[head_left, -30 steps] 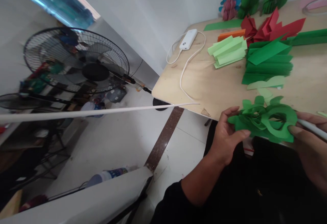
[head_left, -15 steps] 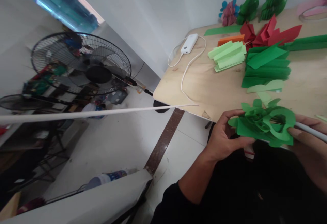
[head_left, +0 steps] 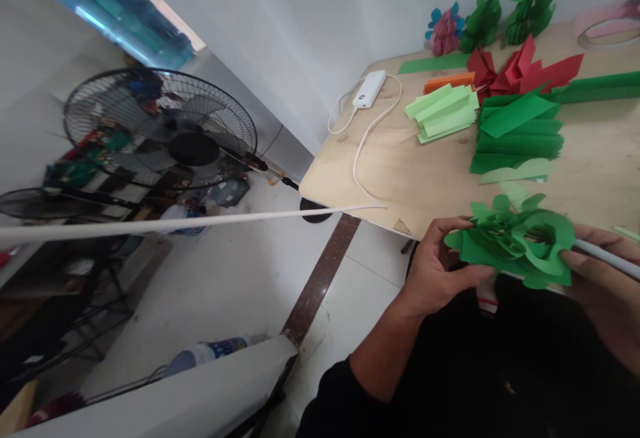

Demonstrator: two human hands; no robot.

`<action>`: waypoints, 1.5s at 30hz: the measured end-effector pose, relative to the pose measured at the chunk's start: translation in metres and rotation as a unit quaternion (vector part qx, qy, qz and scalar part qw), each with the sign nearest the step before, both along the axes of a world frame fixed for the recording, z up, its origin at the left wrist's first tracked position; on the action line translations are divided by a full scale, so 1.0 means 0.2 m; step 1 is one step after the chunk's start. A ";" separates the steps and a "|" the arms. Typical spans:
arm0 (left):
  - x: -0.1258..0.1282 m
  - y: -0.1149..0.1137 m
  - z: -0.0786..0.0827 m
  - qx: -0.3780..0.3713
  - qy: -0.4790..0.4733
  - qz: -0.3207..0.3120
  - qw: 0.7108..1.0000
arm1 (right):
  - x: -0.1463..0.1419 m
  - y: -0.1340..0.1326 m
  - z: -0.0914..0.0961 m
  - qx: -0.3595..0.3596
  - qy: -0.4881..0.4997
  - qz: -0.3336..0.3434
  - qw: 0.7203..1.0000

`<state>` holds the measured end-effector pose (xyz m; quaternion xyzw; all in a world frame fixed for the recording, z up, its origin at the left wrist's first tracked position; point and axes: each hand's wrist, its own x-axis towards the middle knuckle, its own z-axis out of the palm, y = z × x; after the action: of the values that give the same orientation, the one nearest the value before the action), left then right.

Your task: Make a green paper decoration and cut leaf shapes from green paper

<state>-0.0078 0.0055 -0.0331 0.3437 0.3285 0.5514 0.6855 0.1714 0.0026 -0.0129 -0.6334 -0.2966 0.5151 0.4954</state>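
A folded green paper cut-out point(head_left: 523, 241) with petal-like lobes and a round hole is held over the table's front edge. My left hand point(head_left: 440, 265) grips its left end, thumb in front and fingers behind. At the other end my right hand point(head_left: 600, 278) pinches the cut-out between thumb and fingers. A slim pale rod-like thing point(head_left: 607, 258) lies across the right hand; its kind I cannot tell. Pale green paper scraps point(head_left: 517, 171) lie just behind the cut-out. Beyond them is a stack of pleated dark green paper point(head_left: 520, 135).
On the wooden table point(head_left: 340, 171) are light green pleated paper point(head_left: 445, 115), red folded paper point(head_left: 520, 71), a white power bank point(head_left: 370, 89) with its cable, and finished-looking paper shapes point(head_left: 480, 25) by the wall. A black fan point(head_left: 160, 131) stands left.
The view has shifted very slightly. Both hands keep their hold on the green paper cut-out, with no clear movement.
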 end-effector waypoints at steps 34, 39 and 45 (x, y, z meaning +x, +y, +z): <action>-0.05 0.00 0.02 0.001 0.019 -0.023 1.000 | -0.01 0.02 0.04 -0.030 0.000 0.006 1.000; -0.05 0.00 0.02 -0.004 0.015 -0.019 1.000 | -0.02 0.02 0.04 -0.032 0.005 -0.002 0.999; -0.05 0.00 0.02 0.005 0.016 -0.020 1.000 | 0.00 0.02 0.02 -0.033 0.005 0.004 0.999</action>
<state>-0.0177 0.0060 -0.0283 0.3619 0.3296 0.5339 0.6894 0.1712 0.0067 -0.0087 -0.6455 -0.2794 0.5302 0.4735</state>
